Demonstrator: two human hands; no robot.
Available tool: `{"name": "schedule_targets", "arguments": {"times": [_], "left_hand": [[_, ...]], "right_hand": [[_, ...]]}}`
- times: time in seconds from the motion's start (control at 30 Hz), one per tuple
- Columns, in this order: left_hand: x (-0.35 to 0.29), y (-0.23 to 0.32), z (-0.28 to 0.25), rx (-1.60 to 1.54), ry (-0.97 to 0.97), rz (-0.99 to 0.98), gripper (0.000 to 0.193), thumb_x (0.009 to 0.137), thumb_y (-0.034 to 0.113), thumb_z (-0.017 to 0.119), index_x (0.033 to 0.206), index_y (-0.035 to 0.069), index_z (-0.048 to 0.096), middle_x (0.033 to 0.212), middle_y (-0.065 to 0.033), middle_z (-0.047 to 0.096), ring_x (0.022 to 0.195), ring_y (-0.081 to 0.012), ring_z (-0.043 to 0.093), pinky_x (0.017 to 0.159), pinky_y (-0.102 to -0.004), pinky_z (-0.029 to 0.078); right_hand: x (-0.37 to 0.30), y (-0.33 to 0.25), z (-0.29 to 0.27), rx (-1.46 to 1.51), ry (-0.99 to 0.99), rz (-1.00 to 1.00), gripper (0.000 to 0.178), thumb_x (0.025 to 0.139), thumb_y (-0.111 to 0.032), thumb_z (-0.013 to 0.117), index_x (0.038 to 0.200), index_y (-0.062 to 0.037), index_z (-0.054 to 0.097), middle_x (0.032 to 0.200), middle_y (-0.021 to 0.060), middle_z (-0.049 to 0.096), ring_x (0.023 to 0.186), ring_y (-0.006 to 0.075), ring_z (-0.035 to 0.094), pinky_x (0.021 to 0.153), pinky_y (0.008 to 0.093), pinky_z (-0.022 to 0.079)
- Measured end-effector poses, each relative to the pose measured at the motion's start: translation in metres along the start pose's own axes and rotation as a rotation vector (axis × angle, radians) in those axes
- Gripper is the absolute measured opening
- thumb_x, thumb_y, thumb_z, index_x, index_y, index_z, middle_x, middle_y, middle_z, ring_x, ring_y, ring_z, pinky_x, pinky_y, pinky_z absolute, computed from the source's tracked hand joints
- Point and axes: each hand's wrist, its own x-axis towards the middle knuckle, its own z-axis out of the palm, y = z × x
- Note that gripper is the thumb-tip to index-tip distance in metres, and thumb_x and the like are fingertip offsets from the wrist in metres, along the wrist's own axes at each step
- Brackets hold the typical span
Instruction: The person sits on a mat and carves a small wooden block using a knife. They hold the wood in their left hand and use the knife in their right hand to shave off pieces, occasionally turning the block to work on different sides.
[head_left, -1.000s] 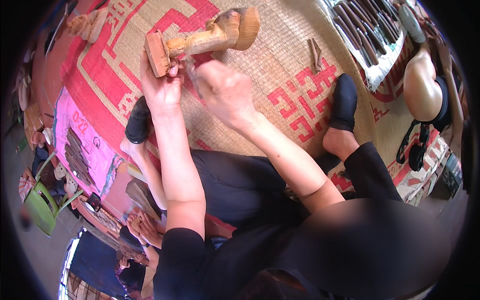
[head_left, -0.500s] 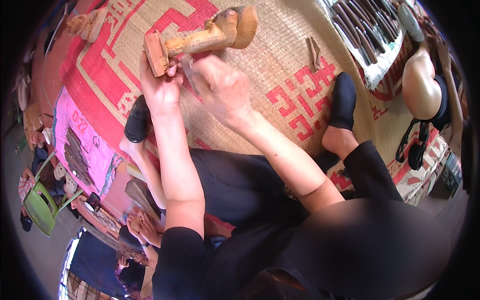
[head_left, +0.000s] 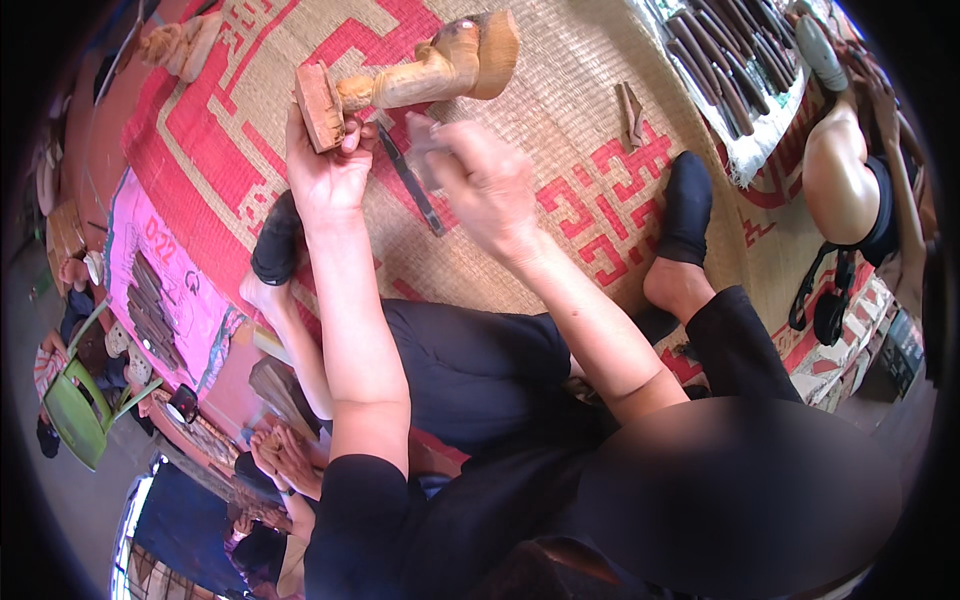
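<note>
My left hand (head_left: 328, 178) grips the reddish, block-shaped base of a wooden carving (head_left: 420, 80). The carving lies sideways, its pale yellow-brown body stretching to the right toward a wider, rounded end. A dark, narrow tool (head_left: 410, 182), seemingly a chisel, slants down from beside the left fingers; I cannot tell whether they touch it or it rests on the mat. Just right of the tool is my right hand (head_left: 487, 185), raised over the mat. Its fingers are smeared by motion, so whether they hold anything is unclear.
A woven straw mat (head_left: 560, 130) with red patterns spreads below. A wood scrap (head_left: 631, 113) lies on it. Several dark-handled tools (head_left: 715, 60) rest on white cloth at upper right, others on a pink cloth (head_left: 190, 290) at left. Other people sit along both sides.
My right hand has moved right and slightly down, away from the left hand, and the dark tool now shows between them. The left hand and carving have barely shifted.
</note>
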Motion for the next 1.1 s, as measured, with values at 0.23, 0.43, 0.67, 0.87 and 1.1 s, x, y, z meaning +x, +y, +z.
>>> {"name": "schedule_targets", "arguments": {"times": [0.23,0.43,0.67,0.87,1.1], "left_hand": [[-0.022,0.002,0.034,0.1,-0.058,0.105,0.041,0.099,0.033,0.045,0.118,-0.003,0.053,0.085,-0.0144,0.064,0.049,-0.0191,0.048,0.063,-0.0386,0.049],[-0.03,0.002,0.048,0.25,-0.142,0.133,0.047,0.096,0.034,0.052,0.117,-0.007,0.053,0.092,-0.02,0.066,0.058,-0.0235,0.058,0.065,-0.0392,0.053],[-0.019,-0.019,0.06,0.848,-0.165,0.384,0.052,0.094,0.042,0.056,0.129,0.004,0.053,0.105,-0.0081,0.066,0.093,-0.018,0.061,0.083,-0.0296,0.049],[-0.016,-0.03,0.049,0.873,-0.355,0.184,0.084,0.078,0.049,0.074,0.14,0.004,0.04,0.134,-0.0056,0.051,0.123,-0.0172,0.047,0.106,-0.0334,0.035],[-0.002,-0.055,0.039,1.19,-0.4,0.218,0.035,0.087,0.016,0.069,0.117,0.002,0.057,0.097,-0.0038,0.065,0.087,-0.0123,0.06,0.079,-0.0269,0.049]], "right_hand": [[0.036,0.011,-0.025,0.287,0.126,0.274,0.007,0.085,-0.005,0.061,0.092,-0.0036,0.061,0.079,0.0021,0.062,0.069,0.0115,0.06,0.064,0.028,0.051],[0.032,0.009,-0.013,0.413,0.097,0.378,0.028,0.084,-0.01,0.063,0.112,-0.0052,0.062,0.095,0.0055,0.065,0.081,0.0138,0.062,0.073,0.0281,0.051],[0.051,0.021,-0.016,0.411,0.161,0.454,0.025,0.087,-0.012,0.056,0.111,-0.005,0.059,0.088,0.0071,0.066,0.073,0.0129,0.061,0.066,0.0289,0.049],[0.064,0.052,-0.009,0.341,0.163,0.328,0.023,0.086,-0.012,0.055,0.107,-0.0042,0.059,0.093,0.0121,0.068,0.084,0.0237,0.065,0.074,0.0346,0.05],[0.099,0.013,-0.056,-0.585,-0.377,0.122,0.02,0.089,-0.014,0.051,0.106,-0.0121,0.063,0.096,0.0153,0.067,0.093,0.0322,0.065,0.079,0.0424,0.05]]}}
